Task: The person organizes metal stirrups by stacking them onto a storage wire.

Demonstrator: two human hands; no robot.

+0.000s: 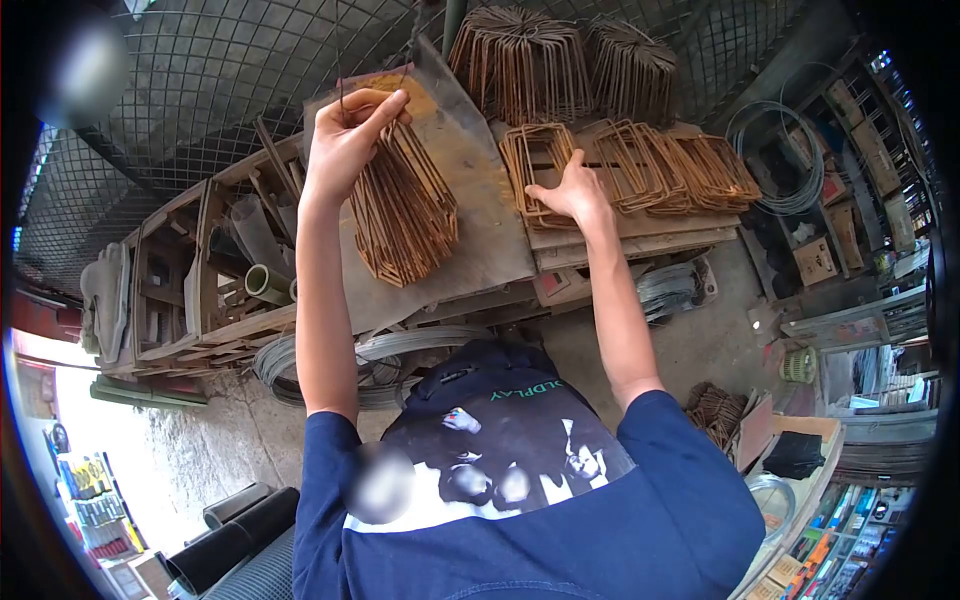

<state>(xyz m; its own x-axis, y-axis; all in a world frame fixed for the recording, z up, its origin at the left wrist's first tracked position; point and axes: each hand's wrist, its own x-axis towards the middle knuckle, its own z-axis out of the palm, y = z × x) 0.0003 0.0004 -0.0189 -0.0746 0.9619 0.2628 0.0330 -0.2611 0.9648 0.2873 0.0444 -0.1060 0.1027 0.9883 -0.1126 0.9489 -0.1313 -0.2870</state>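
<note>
My left hand is raised at the upper left, its fingers closed at the top of a bundle of rusty rectangular steel stirrups. The bundle fans downward below the fingers, in front of a metal sheet. A thin dark wire rises by the knuckles; how it joins the bundle is hidden. My right hand reaches over the left end of a row of flat-lying stirrups. Its thumb and forefinger are spread apart, touching the endmost stirrups. The other fingers are partly hidden.
Two taller bundles of rusty stirrups stand behind the row, against wire mesh. The metal sheet lies on the bench. Wooden shelving stands left. Coiled wire lies under the bench and hangs at right.
</note>
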